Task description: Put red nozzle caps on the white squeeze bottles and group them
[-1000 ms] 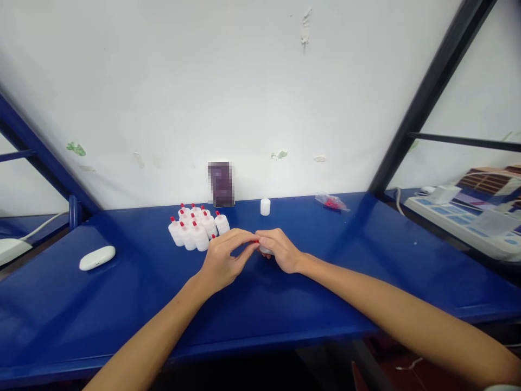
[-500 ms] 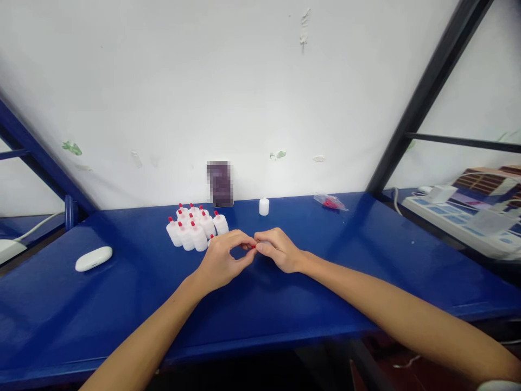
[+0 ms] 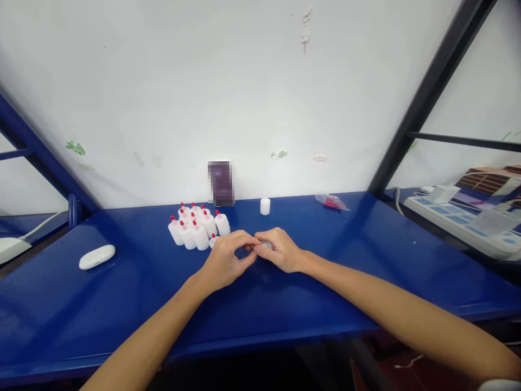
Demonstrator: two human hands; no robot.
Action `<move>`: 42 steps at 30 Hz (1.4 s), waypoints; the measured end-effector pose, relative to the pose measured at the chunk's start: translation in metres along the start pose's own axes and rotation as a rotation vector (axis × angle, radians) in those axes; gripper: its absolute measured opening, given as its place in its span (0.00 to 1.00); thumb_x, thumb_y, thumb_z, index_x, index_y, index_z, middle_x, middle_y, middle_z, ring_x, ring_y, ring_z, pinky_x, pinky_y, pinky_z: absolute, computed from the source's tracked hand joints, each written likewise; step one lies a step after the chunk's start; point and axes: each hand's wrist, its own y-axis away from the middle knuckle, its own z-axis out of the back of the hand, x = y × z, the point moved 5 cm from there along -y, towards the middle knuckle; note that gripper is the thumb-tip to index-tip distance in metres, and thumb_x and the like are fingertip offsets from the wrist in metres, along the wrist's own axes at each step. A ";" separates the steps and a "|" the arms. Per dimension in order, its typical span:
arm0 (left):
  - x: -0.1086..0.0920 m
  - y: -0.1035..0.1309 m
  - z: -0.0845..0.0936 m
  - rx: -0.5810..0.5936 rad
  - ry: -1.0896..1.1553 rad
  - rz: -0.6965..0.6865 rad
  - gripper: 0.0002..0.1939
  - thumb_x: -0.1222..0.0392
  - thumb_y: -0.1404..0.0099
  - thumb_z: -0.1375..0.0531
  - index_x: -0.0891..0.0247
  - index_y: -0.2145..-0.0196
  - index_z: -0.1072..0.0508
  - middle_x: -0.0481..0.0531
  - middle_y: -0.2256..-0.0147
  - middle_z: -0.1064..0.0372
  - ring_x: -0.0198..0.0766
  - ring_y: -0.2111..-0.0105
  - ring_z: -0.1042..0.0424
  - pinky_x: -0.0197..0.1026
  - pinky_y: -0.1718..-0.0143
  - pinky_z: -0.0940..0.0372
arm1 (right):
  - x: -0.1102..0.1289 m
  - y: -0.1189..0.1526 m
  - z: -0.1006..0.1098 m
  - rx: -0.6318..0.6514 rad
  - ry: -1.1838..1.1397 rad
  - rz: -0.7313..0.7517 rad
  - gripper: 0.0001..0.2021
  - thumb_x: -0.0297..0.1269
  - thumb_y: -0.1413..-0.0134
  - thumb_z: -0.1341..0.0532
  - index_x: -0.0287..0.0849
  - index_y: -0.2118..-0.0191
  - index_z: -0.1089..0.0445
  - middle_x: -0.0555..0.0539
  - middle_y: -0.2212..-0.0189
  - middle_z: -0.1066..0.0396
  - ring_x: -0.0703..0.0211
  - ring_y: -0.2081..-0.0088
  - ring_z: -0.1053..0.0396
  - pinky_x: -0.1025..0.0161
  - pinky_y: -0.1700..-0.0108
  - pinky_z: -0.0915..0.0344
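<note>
My left hand [image 3: 228, 257] and my right hand [image 3: 279, 250] meet fingertip to fingertip above the blue table. A small whitish, partly see-through piece [image 3: 266, 245] shows between the fingers of my right hand; the rest of it is hidden. The left thumb and fingers are pinched at its end, and what they cover cannot be made out. Several white bottles [image 3: 199, 237] with red tips stand grouped to the left of my hands. One white cap-like piece [image 3: 265, 206] stands alone behind them.
Toward the back right lies a clear bag [image 3: 332, 202] with red pieces. A white oval case [image 3: 97, 257] rests on the blue table [image 3: 122, 304] at left. A pixelated dark object [image 3: 222, 183] leans on the wall. Power strips [image 3: 459, 222] lie at far right.
The red bit seen between my fingertips is now hidden, and more of the whitish piece shows in my right hand. The whole view has shifted slightly.
</note>
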 end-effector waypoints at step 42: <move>0.037 0.003 0.112 -0.271 -0.709 0.029 0.06 0.57 0.36 0.42 0.61 0.68 0.29 0.55 0.62 0.35 0.45 0.61 0.35 0.48 0.57 0.37 | -0.008 0.001 0.002 -0.063 -0.303 -0.060 0.17 0.43 0.33 0.50 0.40 0.70 0.33 0.54 0.81 0.40 0.65 0.78 0.41 0.66 0.72 0.45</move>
